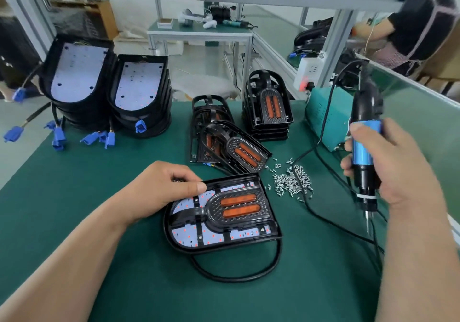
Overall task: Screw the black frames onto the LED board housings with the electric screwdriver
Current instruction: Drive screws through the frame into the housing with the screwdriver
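My right hand (388,165) is clamped round the screwdriver (366,145), bit down, right of the housing (175,245) at near centre, long axis left-right. My left hand (161,188), fingers curled, thumbs the frame (199,216); contents I cannot tell.

Bright, even light; soft shadows, edges bowed, slight blur throughout.

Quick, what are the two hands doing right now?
Left hand: fingers curled, resting on the LED board housing; whether it holds anything cannot be told.
Right hand: closed round the electric screwdriver.
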`<action>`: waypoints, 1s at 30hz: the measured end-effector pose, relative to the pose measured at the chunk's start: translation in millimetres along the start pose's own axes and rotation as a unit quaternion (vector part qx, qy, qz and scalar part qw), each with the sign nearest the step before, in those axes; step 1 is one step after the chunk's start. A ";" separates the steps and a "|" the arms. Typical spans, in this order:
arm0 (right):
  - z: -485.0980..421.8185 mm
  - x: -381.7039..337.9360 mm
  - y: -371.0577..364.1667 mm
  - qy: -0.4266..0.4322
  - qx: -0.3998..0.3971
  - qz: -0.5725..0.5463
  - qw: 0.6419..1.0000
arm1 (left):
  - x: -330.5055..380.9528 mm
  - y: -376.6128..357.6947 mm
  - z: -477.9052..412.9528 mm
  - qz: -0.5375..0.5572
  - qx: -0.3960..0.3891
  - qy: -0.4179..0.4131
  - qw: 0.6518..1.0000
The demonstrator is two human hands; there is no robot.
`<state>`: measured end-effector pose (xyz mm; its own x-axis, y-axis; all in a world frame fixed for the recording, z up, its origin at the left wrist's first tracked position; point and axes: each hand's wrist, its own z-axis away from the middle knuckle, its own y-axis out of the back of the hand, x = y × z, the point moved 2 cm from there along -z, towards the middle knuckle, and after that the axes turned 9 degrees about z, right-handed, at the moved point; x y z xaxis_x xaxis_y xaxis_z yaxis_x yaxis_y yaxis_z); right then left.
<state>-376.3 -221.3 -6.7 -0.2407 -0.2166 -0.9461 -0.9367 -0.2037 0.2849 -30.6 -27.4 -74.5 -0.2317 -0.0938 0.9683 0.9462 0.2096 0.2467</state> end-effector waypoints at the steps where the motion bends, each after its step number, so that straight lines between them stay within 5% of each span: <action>1: 0.1 3.2 1.5 -0.001 -0.006 0.056 0.998 | 0.4 0.1 0.2 0.000 0.000 0.000 1.000; 8: -12.1 29.9 -2.9 -0.030 -0.026 0.323 0.946 | 3.3 -1.0 2.2 -0.003 0.002 0.003 1.000; 15: -21.8 41.4 -7.7 0.000 -0.051 0.558 0.828 | 7.5 -2.9 3.4 -0.018 0.007 0.018 1.000; 22: -16.5 40.0 -17.2 -0.025 -0.078 0.582 0.809 | 6.9 -2.9 4.4 -0.034 0.017 0.020 0.999; 30: -18.2 41.7 -14.6 -0.025 -0.063 0.556 0.829 | 12.4 -5.5 6.6 -0.028 0.008 0.014 0.999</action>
<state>-368.1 -244.8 -47.5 -0.9504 -0.2969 -0.0927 -0.0960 -0.0036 0.9954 -40.1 -23.3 -63.6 -0.2776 -0.1322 0.9515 0.9282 0.2187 0.3012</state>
